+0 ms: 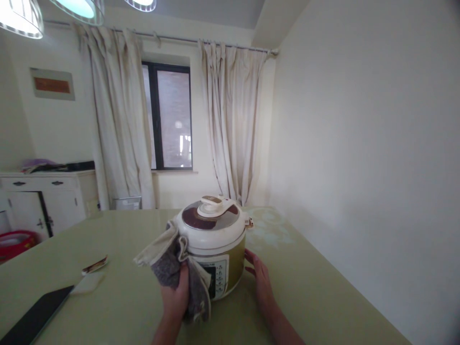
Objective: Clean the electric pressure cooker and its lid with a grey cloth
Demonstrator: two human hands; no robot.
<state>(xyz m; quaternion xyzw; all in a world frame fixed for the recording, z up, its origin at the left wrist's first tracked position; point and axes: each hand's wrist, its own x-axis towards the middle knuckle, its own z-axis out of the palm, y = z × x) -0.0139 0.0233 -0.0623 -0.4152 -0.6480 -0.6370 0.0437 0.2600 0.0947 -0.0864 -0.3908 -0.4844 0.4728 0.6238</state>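
A cream and gold electric pressure cooker (221, 239) stands on the pale green table (309, 287), its lid shut and its control panel facing me. My left hand (177, 293) grips a grey and beige cloth (168, 261) pressed against the cooker's left front side. My right hand (259, 277) lies flat with fingers apart against the cooker's right side, near its base.
A dark flat device (34, 314) and a small white item (88, 282) lie at the table's left. A white cabinet (46, 199) stands by the left wall, a red object (14, 242) beneath it. Curtains flank a dark window (172, 117). A plain wall runs along the right.
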